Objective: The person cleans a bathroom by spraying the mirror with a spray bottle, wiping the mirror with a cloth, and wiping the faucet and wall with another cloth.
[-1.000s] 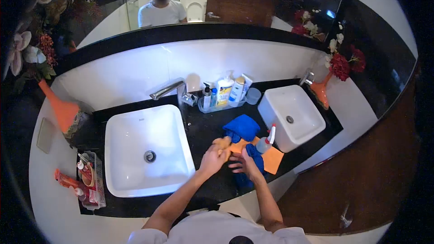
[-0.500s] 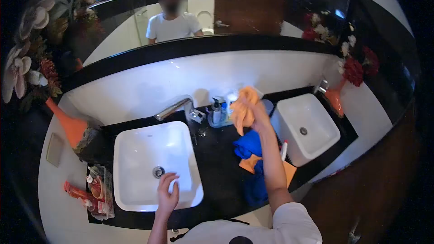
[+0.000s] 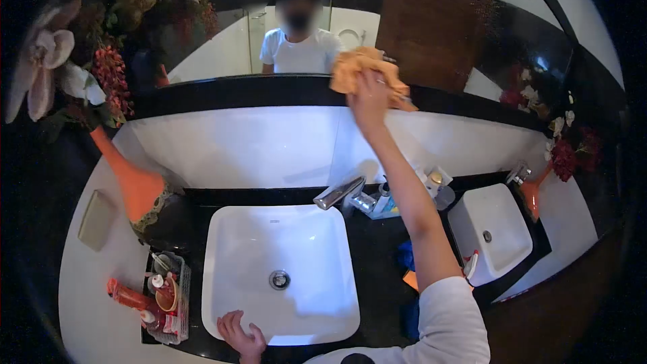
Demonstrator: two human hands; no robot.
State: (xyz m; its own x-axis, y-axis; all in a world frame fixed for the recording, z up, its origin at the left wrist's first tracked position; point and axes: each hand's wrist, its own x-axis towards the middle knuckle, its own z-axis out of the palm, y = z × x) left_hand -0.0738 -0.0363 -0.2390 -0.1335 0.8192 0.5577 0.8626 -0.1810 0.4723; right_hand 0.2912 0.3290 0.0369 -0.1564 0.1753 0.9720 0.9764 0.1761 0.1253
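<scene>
My right hand [image 3: 370,100] grips a bunched orange cloth [image 3: 352,73] at the mirror's lower edge, its arm stretched over the counter. The cloth overlaps both the mirror [image 3: 269,0] and the black frame [image 3: 256,89] below it; whether it presses on the glass is hard to tell. My left hand [image 3: 241,337] holds nothing, its fingers apart and slightly bent, at the front rim of the large white sink [image 3: 280,243]. A chrome faucet [image 3: 340,192] stands at that sink's back right.
A clear basket of bottles [image 3: 167,296] and an orange vase with flowers [image 3: 131,175] stand at left. Toiletries [image 3: 383,199], partly behind my right arm, sit near a smaller sink [image 3: 495,229]. Blue cloth [image 3: 406,256] and a red-and-white spray bottle [image 3: 470,264] lie beside the arm.
My right hand has carried the orange cloth up from above the toiletries to the mirror's lower edge. My left hand has moved from over the sink basin to its front rim. The view has shifted.
</scene>
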